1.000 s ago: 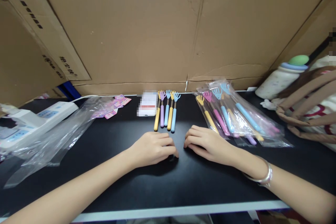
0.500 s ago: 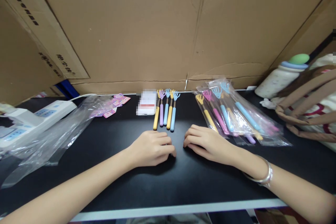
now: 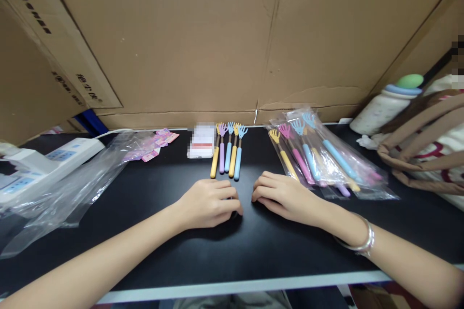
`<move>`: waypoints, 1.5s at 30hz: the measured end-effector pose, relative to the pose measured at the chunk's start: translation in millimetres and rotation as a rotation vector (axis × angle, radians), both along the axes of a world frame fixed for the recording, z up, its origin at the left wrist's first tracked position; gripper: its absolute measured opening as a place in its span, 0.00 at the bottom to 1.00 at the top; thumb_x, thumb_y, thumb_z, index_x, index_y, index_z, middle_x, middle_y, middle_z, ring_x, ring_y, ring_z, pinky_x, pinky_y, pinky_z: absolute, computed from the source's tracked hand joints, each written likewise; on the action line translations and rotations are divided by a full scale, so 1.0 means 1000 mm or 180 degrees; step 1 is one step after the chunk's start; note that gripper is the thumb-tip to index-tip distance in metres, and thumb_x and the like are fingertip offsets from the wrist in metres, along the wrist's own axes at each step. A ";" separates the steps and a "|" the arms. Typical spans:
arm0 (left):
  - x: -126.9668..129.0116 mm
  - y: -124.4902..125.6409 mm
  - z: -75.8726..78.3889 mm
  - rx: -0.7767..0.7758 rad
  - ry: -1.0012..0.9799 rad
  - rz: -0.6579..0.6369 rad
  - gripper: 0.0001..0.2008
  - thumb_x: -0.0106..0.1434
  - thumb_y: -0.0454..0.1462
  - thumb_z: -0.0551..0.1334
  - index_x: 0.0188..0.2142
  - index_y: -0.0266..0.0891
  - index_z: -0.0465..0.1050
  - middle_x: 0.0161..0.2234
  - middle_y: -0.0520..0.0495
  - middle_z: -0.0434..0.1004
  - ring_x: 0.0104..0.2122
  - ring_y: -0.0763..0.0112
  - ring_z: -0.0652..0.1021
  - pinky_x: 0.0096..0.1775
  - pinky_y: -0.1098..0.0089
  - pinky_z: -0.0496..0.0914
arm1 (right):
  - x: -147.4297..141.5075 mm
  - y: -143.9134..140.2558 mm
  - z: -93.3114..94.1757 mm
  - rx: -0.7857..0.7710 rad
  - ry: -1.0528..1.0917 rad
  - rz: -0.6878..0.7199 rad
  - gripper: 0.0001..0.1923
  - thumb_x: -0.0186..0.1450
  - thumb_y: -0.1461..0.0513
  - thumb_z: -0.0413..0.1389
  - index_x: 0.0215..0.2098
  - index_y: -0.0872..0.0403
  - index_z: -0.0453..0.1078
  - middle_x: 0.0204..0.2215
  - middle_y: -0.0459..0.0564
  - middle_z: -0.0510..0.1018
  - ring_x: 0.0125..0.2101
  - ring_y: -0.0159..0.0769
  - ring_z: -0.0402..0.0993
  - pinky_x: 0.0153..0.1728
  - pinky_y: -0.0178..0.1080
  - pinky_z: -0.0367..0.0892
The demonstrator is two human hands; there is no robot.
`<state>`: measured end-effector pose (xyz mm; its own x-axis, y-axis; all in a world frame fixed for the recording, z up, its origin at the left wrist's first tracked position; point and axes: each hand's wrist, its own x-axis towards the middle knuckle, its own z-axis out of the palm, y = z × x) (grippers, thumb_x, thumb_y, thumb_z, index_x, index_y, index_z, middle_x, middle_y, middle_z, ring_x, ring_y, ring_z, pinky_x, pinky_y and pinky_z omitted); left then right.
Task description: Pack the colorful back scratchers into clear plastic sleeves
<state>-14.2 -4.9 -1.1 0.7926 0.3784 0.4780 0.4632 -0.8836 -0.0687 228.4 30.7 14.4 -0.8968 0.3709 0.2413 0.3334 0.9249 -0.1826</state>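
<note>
Nearest the camera, both bare forearms are reaching in over the pale front edge of the matte black tabletop (image 3: pixel 152 246). The left hand (image 3: pixel 208 203) is lying knuckles up with its fingers curled loosely together and its fingertips touching the surface; it is pinching nothing. The right hand (image 3: pixel 284 196), a silver bangle (image 3: pixel 358 244) on its wrist, is lying flat just beside it, fingers extended and close together, also empty. The two are sitting apart, fingertips pointing at each other.

Just beyond the fingertips, four small unwrapped back scratchers with claw-shaped heads and yellow, purple and blue handles (image 3: pixel 227 154) are lying side by side, heads away from the person, probably lined up for easy picking. A white box with a blurred label (image 3: pixel 201 142) is sitting against them on the left. To the right, wrapped scratchers in clear plastic sleeves (image 3: pixel 319 157) are overlapping in a fan. Loose clear plastic bags (image 3: pixel 65 188) are spreading at the left beside a white power strip (image 3: pixel 43 164), with pink paper slips (image 3: pixel 154 142) behind. Farthest back, a creased brown cardboard wall (image 3: pixel 224 34) is enclosing the bench; a pastel bottle (image 3: pixel 386 104) and a beige tote bag (image 3: pixel 431 140) are resting at the far right.
</note>
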 end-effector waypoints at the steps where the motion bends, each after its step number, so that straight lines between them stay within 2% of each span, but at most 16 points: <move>1: 0.000 0.000 0.000 0.0012 0.0007 0.0001 0.11 0.63 0.29 0.52 0.34 0.43 0.70 0.29 0.54 0.75 0.28 0.74 0.71 0.29 0.72 0.61 | 0.000 0.000 0.000 0.0000 -0.0006 -0.0004 0.10 0.69 0.66 0.45 0.38 0.54 0.69 0.34 0.50 0.73 0.36 0.35 0.66 0.37 0.36 0.62; 8: 0.001 0.001 -0.001 0.0172 0.0035 0.0028 0.10 0.66 0.31 0.52 0.34 0.42 0.70 0.28 0.54 0.74 0.27 0.75 0.71 0.29 0.72 0.60 | 0.001 0.000 0.000 0.0040 -0.0044 -0.0020 0.11 0.69 0.66 0.45 0.37 0.54 0.69 0.33 0.50 0.73 0.36 0.35 0.66 0.36 0.36 0.63; 22: 0.001 0.000 -0.001 0.0143 0.0142 0.0050 0.10 0.62 0.29 0.52 0.32 0.42 0.69 0.24 0.55 0.71 0.25 0.74 0.70 0.27 0.71 0.58 | 0.000 -0.001 0.002 0.0009 -0.0054 -0.0069 0.11 0.69 0.66 0.45 0.38 0.54 0.69 0.34 0.51 0.73 0.36 0.35 0.66 0.37 0.37 0.63; 25: 0.001 0.001 0.000 0.0297 0.0171 0.0066 0.09 0.62 0.29 0.52 0.31 0.42 0.68 0.23 0.55 0.70 0.24 0.74 0.69 0.26 0.71 0.58 | 0.001 -0.001 0.001 0.0014 -0.0066 -0.0078 0.12 0.69 0.66 0.45 0.38 0.54 0.69 0.34 0.51 0.73 0.36 0.35 0.66 0.36 0.37 0.63; 29: -0.005 0.003 0.010 0.0855 0.0209 0.0080 0.09 0.65 0.32 0.53 0.30 0.41 0.67 0.22 0.55 0.67 0.24 0.75 0.67 0.27 0.71 0.58 | 0.002 -0.002 0.002 0.0026 -0.0126 -0.0072 0.12 0.69 0.66 0.44 0.38 0.54 0.69 0.34 0.51 0.73 0.36 0.36 0.66 0.36 0.37 0.63; 34: -0.027 0.011 0.039 0.1471 0.0546 0.0236 0.08 0.67 0.31 0.54 0.31 0.40 0.68 0.25 0.55 0.71 0.25 0.76 0.69 0.29 0.72 0.60 | 0.003 -0.003 0.003 0.0011 -0.0170 -0.0077 0.12 0.69 0.66 0.44 0.38 0.54 0.69 0.35 0.51 0.73 0.36 0.36 0.66 0.37 0.38 0.63; 37: -0.048 0.019 0.056 0.1703 0.0623 0.0649 0.11 0.68 0.31 0.52 0.31 0.41 0.69 0.26 0.54 0.72 0.27 0.75 0.71 0.30 0.73 0.61 | 0.003 -0.003 0.002 -0.0005 -0.0211 -0.0082 0.12 0.69 0.66 0.44 0.39 0.54 0.69 0.35 0.51 0.73 0.37 0.36 0.66 0.38 0.38 0.64; 41: -0.088 0.029 0.069 0.1608 0.0792 0.1419 0.12 0.68 0.35 0.51 0.37 0.42 0.72 0.33 0.52 0.77 0.33 0.73 0.74 0.30 0.75 0.62 | 0.003 -0.003 0.003 -0.0002 -0.0217 -0.0088 0.11 0.69 0.67 0.45 0.39 0.54 0.69 0.36 0.51 0.74 0.38 0.37 0.66 0.38 0.39 0.64; 43: -0.115 0.033 0.069 0.1347 0.0873 0.1905 0.18 0.70 0.39 0.44 0.41 0.43 0.73 0.32 0.54 0.76 0.34 0.76 0.74 0.31 0.79 0.59 | 0.002 -0.004 0.004 0.0000 -0.0216 -0.0090 0.11 0.68 0.67 0.45 0.39 0.54 0.69 0.36 0.51 0.74 0.38 0.37 0.66 0.38 0.39 0.64; 44: -0.131 0.034 0.068 0.0991 0.1084 0.2288 0.25 0.71 0.40 0.37 0.46 0.42 0.72 0.35 0.54 0.76 0.39 0.77 0.74 0.34 0.80 0.58 | 0.002 -0.004 0.004 0.0001 -0.0224 -0.0097 0.11 0.68 0.67 0.45 0.39 0.55 0.69 0.36 0.51 0.74 0.38 0.37 0.66 0.38 0.39 0.64; 45: -0.148 0.034 0.065 0.0745 0.1103 0.2690 0.29 0.70 0.42 0.32 0.46 0.40 0.72 0.37 0.53 0.75 0.42 0.77 0.74 0.36 0.80 0.58 | 0.002 -0.004 0.005 0.0000 -0.0234 -0.0104 0.11 0.68 0.67 0.45 0.39 0.55 0.69 0.36 0.51 0.74 0.38 0.37 0.66 0.38 0.39 0.64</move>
<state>-162.3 29.6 64.3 0.4116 0.8170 0.4038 0.8648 -0.2104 -0.4559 230.7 26.3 19.2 -0.8995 0.4002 0.1753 0.3758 0.9134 -0.1565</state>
